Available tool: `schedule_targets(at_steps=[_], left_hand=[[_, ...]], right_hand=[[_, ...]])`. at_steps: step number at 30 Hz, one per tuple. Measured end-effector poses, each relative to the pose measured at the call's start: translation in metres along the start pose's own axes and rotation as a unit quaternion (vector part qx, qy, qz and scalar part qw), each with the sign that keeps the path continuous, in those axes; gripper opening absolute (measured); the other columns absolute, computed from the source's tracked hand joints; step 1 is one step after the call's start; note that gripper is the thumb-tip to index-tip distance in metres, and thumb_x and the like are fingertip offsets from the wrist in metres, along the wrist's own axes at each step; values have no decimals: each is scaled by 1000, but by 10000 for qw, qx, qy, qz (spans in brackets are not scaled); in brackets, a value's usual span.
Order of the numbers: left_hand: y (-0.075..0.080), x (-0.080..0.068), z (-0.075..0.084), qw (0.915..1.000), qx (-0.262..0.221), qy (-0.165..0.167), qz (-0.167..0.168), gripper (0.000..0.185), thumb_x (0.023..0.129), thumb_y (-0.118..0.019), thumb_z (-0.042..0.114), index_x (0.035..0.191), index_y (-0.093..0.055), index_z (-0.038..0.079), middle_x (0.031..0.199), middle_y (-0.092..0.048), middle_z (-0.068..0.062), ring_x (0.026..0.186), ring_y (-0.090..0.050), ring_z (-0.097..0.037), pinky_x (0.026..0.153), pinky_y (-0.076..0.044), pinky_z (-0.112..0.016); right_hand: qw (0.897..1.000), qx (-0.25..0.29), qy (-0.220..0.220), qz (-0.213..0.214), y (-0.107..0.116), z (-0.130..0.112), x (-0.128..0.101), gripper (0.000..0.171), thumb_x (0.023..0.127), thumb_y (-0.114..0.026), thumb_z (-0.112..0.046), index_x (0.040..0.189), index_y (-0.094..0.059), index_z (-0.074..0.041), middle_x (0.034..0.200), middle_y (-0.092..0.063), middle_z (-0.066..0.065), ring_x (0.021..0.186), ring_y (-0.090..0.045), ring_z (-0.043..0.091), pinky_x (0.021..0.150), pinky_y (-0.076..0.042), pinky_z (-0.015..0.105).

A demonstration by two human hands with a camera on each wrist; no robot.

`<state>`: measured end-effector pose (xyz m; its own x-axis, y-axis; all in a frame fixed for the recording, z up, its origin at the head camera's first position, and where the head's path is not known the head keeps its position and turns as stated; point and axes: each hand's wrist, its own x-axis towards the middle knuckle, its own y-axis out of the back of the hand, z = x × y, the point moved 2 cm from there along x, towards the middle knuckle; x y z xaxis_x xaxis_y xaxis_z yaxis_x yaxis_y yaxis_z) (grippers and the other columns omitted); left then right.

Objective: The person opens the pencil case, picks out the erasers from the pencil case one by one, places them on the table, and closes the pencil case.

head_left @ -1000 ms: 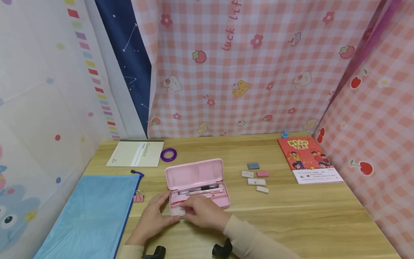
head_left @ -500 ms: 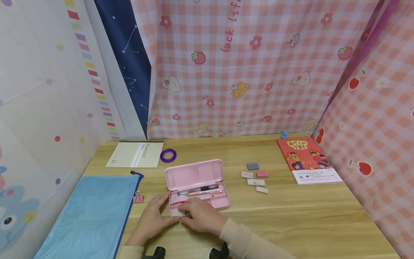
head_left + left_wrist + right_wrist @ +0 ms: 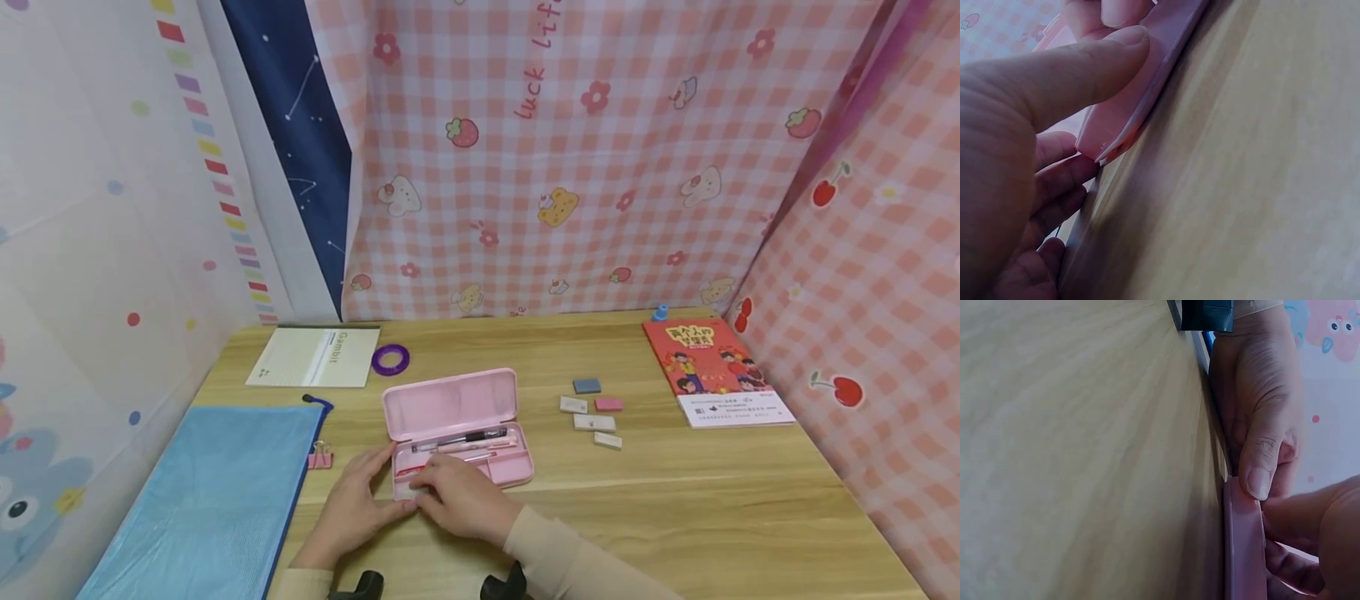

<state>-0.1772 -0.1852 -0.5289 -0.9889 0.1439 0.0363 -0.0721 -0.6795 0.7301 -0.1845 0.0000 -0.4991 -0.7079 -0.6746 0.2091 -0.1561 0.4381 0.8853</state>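
Note:
A pink pencil case [image 3: 450,406] lies with its lid raised on the wooden table. My left hand [image 3: 352,508] holds its left end, thumb on the front wall and fingers around the far corner; the left wrist view shows this grip on the case [image 3: 1110,122]. Over the front left compartment, my right hand [image 3: 472,500] has curled fingers reaching inside, beside a whitish piece [image 3: 403,492] mostly covered by them. Whether they pinch it is hidden. Behind the fingers lie a black-capped pen [image 3: 486,435], a pink pen [image 3: 501,445] and a red item [image 3: 407,471].
Several erasers [image 3: 594,422] lie right of the case. A red book [image 3: 708,358] and a small blue object [image 3: 660,312] are at the far right. Leftward are a blue zip folder [image 3: 217,483], a pink binder clip [image 3: 320,460], a notebook [image 3: 300,358] and a purple ring [image 3: 391,346].
My right hand has shifted slightly left over the front compartment, covering more of the whitish piece. The left hand and the case stay in place.

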Motion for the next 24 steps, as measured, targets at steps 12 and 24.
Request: schedule_targets(at_steps=[12, 24], left_hand=[[1, 0, -2, 9999, -81, -62, -16, 98, 64, -84, 52, 144, -45, 10, 143, -47, -14, 134, -36, -36, 110, -30, -55], [0, 0, -2, 10000, -56, -46, 11, 99, 63, -84, 52, 144, -45, 11, 143, -47, -13, 134, -37, -35, 109, -30, -56]], right_hand=[[9999, 86, -84, 66, -1, 1, 7, 17, 88, -66, -8, 97, -76, -17, 91, -70, -12, 85, -59, 4, 78, -48, 16], [9971, 493, -444, 366, 16, 11, -4, 16, 93, -62, -10, 101, -74, -17, 97, -69, -9, 93, -61, 5, 85, -51, 22]])
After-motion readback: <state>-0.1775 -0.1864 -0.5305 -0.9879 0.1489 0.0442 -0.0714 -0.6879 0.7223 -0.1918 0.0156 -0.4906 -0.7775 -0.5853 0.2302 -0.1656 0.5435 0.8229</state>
